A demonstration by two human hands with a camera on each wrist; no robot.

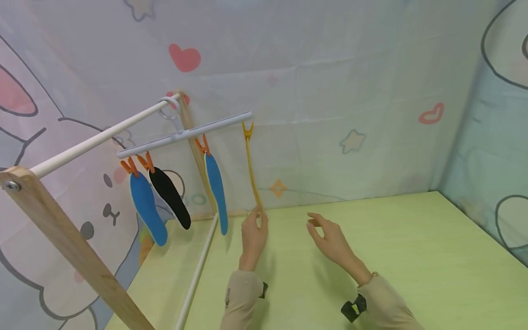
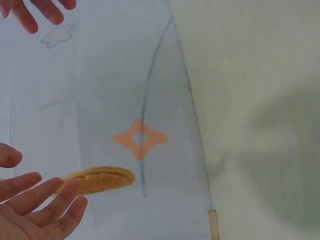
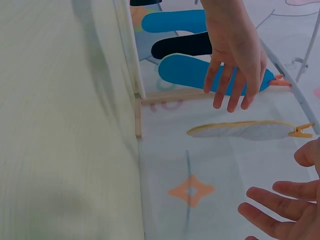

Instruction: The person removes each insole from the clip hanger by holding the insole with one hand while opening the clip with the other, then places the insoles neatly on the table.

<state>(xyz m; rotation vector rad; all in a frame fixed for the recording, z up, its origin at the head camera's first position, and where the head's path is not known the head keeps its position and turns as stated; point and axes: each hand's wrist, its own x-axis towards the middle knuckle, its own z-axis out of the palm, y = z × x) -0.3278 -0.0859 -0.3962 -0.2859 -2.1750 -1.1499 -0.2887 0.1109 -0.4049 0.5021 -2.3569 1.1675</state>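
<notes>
A yellow-edged insole (image 1: 252, 172) hangs edge-on from a yellow clip (image 1: 248, 131) at the right end of a pale hanger (image 1: 214, 124). In the left wrist view its face is fuzzy and yellow-brown; the right wrist view shows a greyish face (image 3: 245, 131). My left hand (image 1: 254, 231) is beside its lower end with extended fingers (image 2: 37, 195); whether they touch it, I cannot tell. To the right, my right hand (image 1: 330, 238) is raised above the table, fingers loosely bent and nothing in them.
Two blue insoles (image 1: 216, 192) and a black insole (image 1: 171, 197) hang by orange clips along the hanger. That hanger hooks over a white rail (image 1: 103, 136) on wooden posts (image 1: 74, 247) at left. A pale green table (image 1: 396, 256) lies below, with a printed cloth (image 1: 313, 105) behind.
</notes>
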